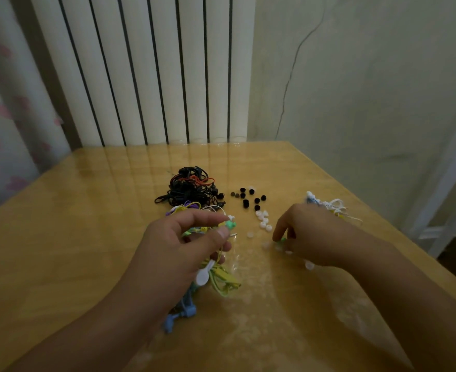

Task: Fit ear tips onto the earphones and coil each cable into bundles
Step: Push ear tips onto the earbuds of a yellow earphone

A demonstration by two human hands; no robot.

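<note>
The left hand (184,242) pinches a green earphone (231,225) between thumb and forefinger, cables trailing below. Right of that earphone, the right hand (310,234) has its fingers curled down onto the desk (73,237), pinching something small and green among white ear tips (264,220).

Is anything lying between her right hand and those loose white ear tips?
Nothing visible does. The right hand reaches down to the table, and the white ear tips lie just beside its fingers.
</note>
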